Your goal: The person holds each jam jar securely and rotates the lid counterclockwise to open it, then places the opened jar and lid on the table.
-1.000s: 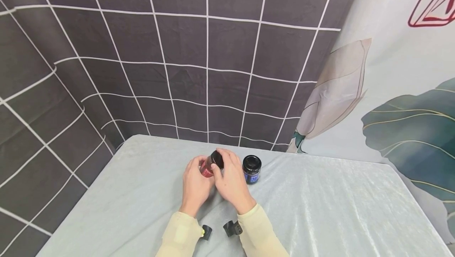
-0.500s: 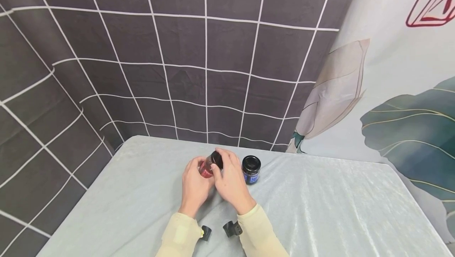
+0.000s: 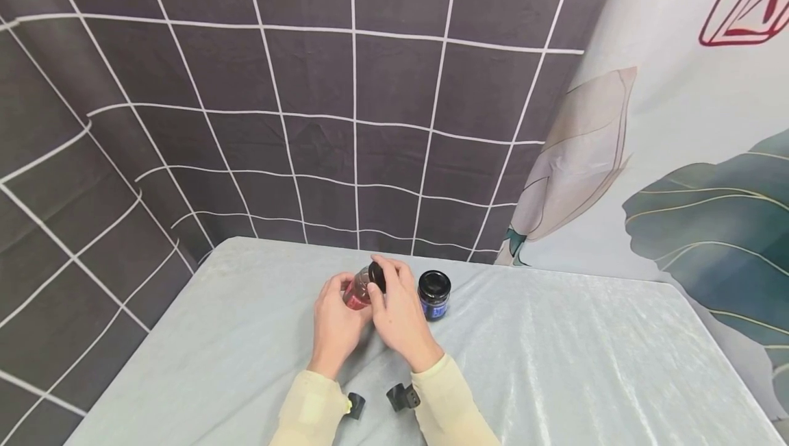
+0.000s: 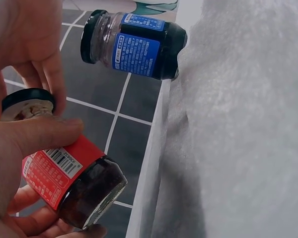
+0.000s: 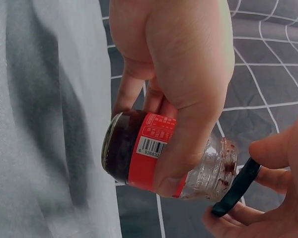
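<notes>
My left hand (image 3: 335,328) grips a glass jar (image 3: 356,296) with a red label and dark contents, tilted above the table. The thumb lies across the label (image 5: 148,144) in the right wrist view. My right hand (image 3: 401,316) holds the jar's dark lid (image 5: 238,187) by its edge, between thumb and fingers. In the right wrist view the lid sits at a slant to the jar's mouth, and whether they touch I cannot tell. Reddish smears show inside the clear neck (image 5: 219,166). A second jar (image 3: 434,295), blue-labelled with a black lid, stands upright just right of my right hand.
A pale grey cloth covers the table (image 3: 555,343). Behind it hangs a dark curtain (image 3: 308,69) with white grid lines, and a leaf-patterned white cloth (image 3: 672,110) is at the right. Small black wrist cameras sit inside both cuffs.
A little more of the clear neck shows between my hands. Both hands keep their hold on the red-labelled jar and its lid. The blue-labelled jar stays in place while the view shifts slightly.
</notes>
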Demonstrator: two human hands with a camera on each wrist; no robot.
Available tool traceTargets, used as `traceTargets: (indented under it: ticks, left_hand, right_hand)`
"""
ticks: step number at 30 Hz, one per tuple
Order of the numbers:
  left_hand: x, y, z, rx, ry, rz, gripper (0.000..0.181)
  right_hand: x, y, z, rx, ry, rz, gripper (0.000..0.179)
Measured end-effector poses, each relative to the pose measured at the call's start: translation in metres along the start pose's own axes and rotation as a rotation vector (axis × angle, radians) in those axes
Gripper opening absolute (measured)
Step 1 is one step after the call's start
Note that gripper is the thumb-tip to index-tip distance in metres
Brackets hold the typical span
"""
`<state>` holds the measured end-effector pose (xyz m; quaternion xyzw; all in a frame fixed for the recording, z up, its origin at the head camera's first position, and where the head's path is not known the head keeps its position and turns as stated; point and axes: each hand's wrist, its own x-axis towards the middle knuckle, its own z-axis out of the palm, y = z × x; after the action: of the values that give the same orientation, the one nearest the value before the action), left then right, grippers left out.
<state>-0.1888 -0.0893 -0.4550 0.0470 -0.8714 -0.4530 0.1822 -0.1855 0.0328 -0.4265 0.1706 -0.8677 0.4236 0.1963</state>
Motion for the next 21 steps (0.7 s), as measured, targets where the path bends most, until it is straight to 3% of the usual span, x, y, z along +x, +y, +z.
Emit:
traceTargets:
  ticks: [21]
  left_hand:
    - [0.0011, -0.004, -0.0003, -0.016, 0.032, 0.002, 0.061]
  right_hand:
    - [-0.0005, 0.0024, 0.001, 0.02, 0.016, 0.006, 0.046]
